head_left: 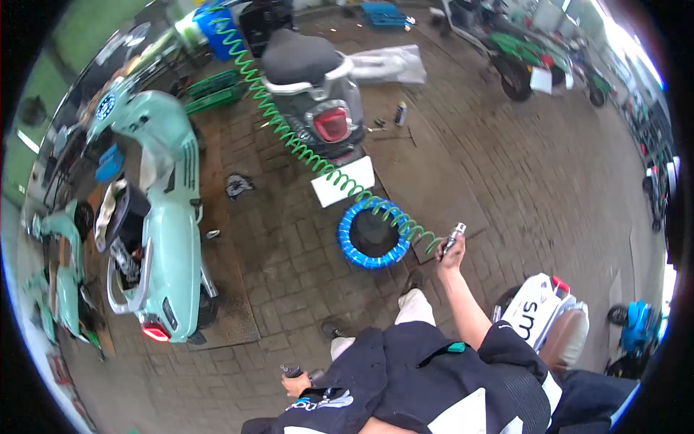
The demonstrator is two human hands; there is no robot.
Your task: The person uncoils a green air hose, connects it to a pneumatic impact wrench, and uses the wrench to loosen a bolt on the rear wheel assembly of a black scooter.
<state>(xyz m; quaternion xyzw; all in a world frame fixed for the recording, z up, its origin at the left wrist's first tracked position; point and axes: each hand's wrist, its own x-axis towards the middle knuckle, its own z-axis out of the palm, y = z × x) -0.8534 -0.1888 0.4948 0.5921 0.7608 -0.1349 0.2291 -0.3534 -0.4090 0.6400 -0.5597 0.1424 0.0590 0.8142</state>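
My right hand is closed round the metal air hose coupling, raised in front of me. A green coiled air hose stretches from beside that hand to the far left, past the grey scooter. Low at my left side, my left hand is closed on a dark tool; my jacket hides part of it, and its exact kind is unclear. On the floor between the grey scooter and my feet lies a tyre wrapped in blue and white, with the hose crossing above it.
A mint-green scooter stands at the left with its seat raised. Ahead is a grey scooter, with a white sheet behind it and a spray can nearby. Close on my right stands a white motorbike. Green bikes are farther back.
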